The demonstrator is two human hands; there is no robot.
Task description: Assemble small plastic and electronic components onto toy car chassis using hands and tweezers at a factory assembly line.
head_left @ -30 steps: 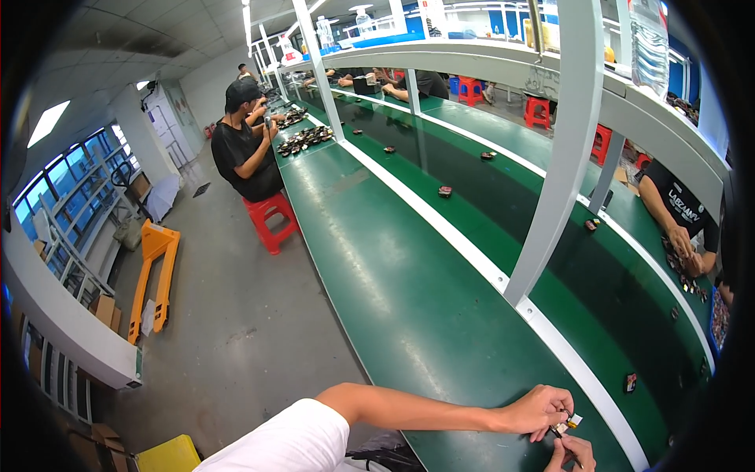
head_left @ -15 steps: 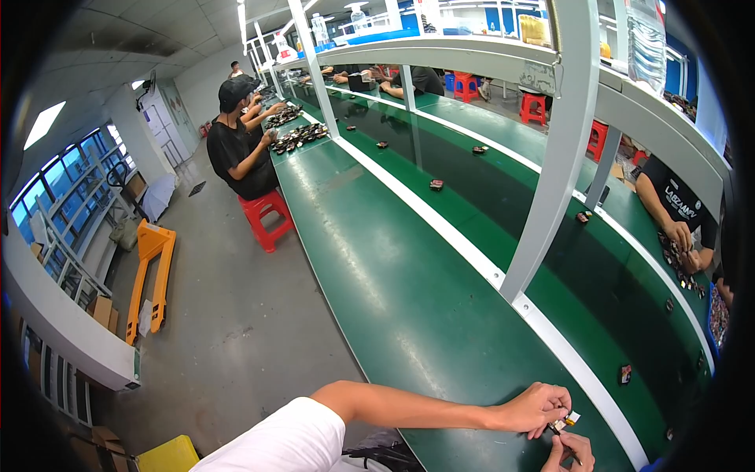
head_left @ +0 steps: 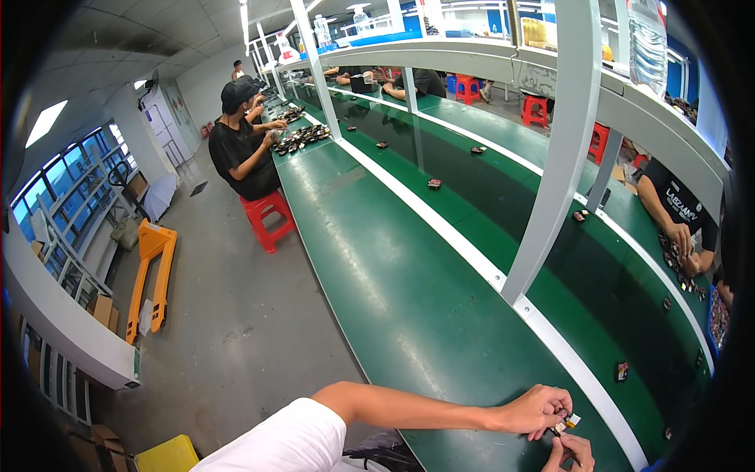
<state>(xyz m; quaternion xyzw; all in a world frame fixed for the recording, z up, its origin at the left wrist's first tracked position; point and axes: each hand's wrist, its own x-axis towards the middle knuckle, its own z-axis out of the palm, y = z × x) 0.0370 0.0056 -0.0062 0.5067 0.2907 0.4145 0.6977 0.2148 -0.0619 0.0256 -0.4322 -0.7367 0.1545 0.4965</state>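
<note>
My left hand (head_left: pixel 536 411) is closed in a pinch over the green bench at the lower right. Between its fingertips sits a small electronic part (head_left: pixel 573 422) with a whitish tab and a yellow strip. Just below, my right hand (head_left: pixel 574 454) is closed too, thumb and fingers together against the near end of that part. A thin dark piece shows between the two hands; I cannot tell whether it belongs to the part. The fingers cover most of what is held.
A white rail (head_left: pixel 543 315) with an upright post (head_left: pixel 550 189) divides the bench from the green conveyor belt (head_left: pixel 503 236), which carries small dark parts (head_left: pixel 434 184). A person in black (head_left: pixel 240 153) sits further up by a pile of parts (head_left: pixel 303 139). Another person's hands (head_left: pixel 686 244) work across the belt.
The small parts on the belt have shifted slightly away and to the left. My hands stay in nearly the same place, still on the part.
</note>
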